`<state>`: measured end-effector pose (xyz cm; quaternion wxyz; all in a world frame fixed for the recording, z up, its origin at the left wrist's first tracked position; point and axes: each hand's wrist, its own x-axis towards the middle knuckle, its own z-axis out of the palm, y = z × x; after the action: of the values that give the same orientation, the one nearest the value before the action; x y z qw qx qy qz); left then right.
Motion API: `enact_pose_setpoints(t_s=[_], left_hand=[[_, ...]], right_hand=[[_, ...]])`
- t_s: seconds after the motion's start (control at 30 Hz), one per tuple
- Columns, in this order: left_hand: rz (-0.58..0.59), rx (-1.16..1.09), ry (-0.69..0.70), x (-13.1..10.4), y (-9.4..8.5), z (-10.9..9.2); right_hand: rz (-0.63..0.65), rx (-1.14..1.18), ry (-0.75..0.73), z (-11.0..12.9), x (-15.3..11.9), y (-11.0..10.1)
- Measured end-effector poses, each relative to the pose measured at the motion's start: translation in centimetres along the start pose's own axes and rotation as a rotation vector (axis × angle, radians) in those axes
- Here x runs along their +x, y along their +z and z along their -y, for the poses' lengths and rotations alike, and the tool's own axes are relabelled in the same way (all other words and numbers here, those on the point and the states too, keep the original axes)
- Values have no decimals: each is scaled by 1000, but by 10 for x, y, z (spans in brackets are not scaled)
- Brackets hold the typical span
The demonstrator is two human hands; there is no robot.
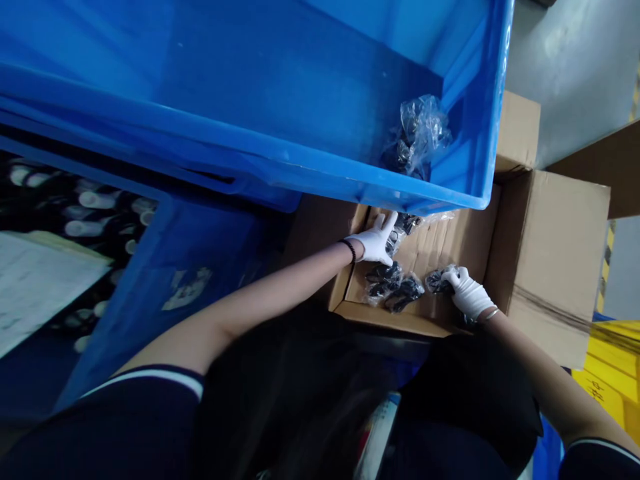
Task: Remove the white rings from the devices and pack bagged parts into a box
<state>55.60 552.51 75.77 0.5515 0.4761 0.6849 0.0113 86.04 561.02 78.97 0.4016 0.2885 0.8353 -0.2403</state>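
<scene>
My left hand, in a white glove, is over the left side of an open cardboard box. Its fingers are spread and touch a black item in a clear plastic bag. Just below it lie more bagged black items on the box floor. My right hand, also gloved, is at the box's right side with its fingers closed on another bagged black item. What exactly is inside the bags I cannot make out.
A large blue bin overhangs the far part of the box, with bagged items in its right corner. At left, a blue crate holds several black-and-white parts and a paper sheet. A yellow bin stands at right.
</scene>
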Motion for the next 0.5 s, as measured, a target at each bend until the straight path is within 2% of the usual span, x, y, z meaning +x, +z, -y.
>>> enact_pose_setpoints(t_s=[0.17,0.23,0.33,0.4,0.47,0.5], left_hand=[[15,13,7,1,3,3],[29,21,38,-4,1,2],[28,24,83,-13,-2,-1],[18,23,83,-16,-4,-3],[3,23,69,-17,-4,-4],[-4,25,56,-16,-4,-4]], right_hand=[[170,-4,-90,-4,-20,4],[152,26,-65,-7,-19,11],[7,200,-6,-17,-11,21],[-143,412,53,-27,-6,18],[-322,658,98,-34,-8,-3],[-403,759,107,-36,-12,-22]])
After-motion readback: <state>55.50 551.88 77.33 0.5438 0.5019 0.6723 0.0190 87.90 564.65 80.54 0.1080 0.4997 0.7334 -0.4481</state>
